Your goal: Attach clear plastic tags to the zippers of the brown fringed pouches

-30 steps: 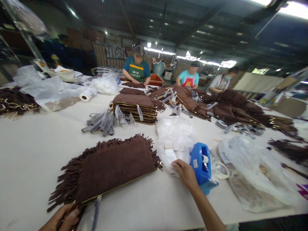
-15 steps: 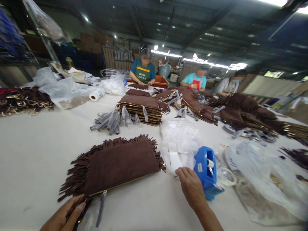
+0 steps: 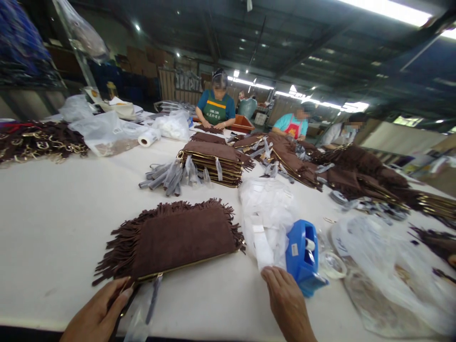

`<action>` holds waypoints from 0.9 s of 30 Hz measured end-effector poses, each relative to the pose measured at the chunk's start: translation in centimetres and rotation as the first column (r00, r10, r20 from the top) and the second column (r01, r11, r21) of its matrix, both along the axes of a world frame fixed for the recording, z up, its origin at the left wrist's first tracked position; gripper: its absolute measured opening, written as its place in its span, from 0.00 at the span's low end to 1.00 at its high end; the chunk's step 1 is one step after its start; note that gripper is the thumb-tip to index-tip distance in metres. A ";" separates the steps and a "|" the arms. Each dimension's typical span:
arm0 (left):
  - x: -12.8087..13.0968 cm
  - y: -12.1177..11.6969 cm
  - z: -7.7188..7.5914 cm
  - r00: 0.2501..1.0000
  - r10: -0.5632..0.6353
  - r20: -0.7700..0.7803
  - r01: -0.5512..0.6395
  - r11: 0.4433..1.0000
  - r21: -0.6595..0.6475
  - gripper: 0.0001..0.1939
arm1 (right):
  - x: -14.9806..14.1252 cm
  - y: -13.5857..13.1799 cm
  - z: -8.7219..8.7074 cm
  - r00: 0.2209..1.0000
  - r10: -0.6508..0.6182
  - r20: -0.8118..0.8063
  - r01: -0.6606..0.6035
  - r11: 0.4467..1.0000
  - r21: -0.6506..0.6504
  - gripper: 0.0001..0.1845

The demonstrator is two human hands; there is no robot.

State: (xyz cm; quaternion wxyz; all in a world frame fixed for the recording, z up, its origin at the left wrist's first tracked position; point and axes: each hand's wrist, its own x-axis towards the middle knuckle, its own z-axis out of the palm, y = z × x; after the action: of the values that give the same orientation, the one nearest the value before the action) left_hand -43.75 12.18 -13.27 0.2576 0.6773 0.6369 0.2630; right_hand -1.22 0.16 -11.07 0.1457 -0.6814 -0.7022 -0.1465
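Observation:
A brown suede fringed bag (image 3: 174,240) with a gold zip edge lies flat on the white table (image 3: 53,218) in front of me. My left hand (image 3: 98,313) pinches the bag's near left corner by the zip end, where a grey wrapped strap (image 3: 153,299) hangs off. My right hand (image 3: 287,301) rests on the table with fingers loosely bent, its fingertips touching a white strip (image 3: 262,244) from the pile of white plastic bags (image 3: 269,209). A blue tape dispenser (image 3: 302,256) stands just right of that hand.
A stack of the same brown bags (image 3: 213,161) sits mid-table with grey wrapped straps (image 3: 167,173) beside it. More bag piles (image 3: 356,171) run along the right. Clear plastic bags (image 3: 384,266) lie at the right, a paper roll (image 3: 147,137) at the left. Three people (image 3: 216,105) work at the far side.
My right hand has slid back toward me along the white strip. The left hand keeps its hold on the bag's corner. The view has shifted slightly left and down.

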 end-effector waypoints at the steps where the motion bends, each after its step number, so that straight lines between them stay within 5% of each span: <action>1: -0.1 0.0 0.1 1.000 -0.024 -0.001 0.024 0.999 -0.041 0.20 | 0.0 0.0 -0.1 1.000 0.002 -0.001 -0.002 1.000 -0.004 0.14; 8: -0.3 0.0 0.7 0.994 -0.085 0.072 0.093 0.989 -0.115 0.22 | -1.0 -1.0 -0.7 0.996 0.050 -0.072 -0.052 0.998 -0.026 0.14; 11: 0.1 -0.2 1.4 0.997 -0.048 0.056 0.054 0.992 -0.113 0.21 | -2.3 -2.1 0.6 0.954 0.120 -0.273 -0.154 0.983 -0.104 0.14; 15: 1.7 -2.0 5.2 0.999 0.021 -0.040 -0.011 0.972 0.237 0.22 | -5.7 -1.9 4.8 0.680 -0.039 -0.733 -0.263 0.919 -0.293 0.10; 17: 3.1 -3.3 7.7 0.999 -0.046 -0.013 0.048 0.951 0.305 0.21 | -8.0 -0.8 6.7 0.520 -0.101 -0.848 -0.376 0.864 -0.333 0.13; 21: 5.4 -5.3 10.8 0.893 -0.337 0.297 0.358 0.934 -0.015 0.21 | -12.9 2.3 8.3 0.336 -0.139 -0.932 -0.523 0.795 -0.307 0.14; 24: 5.5 -6.1 10.5 0.821 -0.301 0.484 0.452 0.861 -0.232 0.18 | -15.6 4.0 8.0 0.254 -0.164 -0.953 -0.543 0.791 -0.281 0.13; 27: 4.2 -6.6 8.7 0.813 -0.180 0.553 0.422 0.837 -0.348 0.09 | -17.2 5.1 7.1 0.221 -0.191 -0.957 -0.474 0.836 -0.276 0.13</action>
State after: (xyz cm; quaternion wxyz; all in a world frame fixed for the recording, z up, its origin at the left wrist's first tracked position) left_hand -39.57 5.53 -4.54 0.6039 0.6007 0.4724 0.2264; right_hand -18.43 5.29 -3.97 0.3704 -0.5615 -0.5304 0.5160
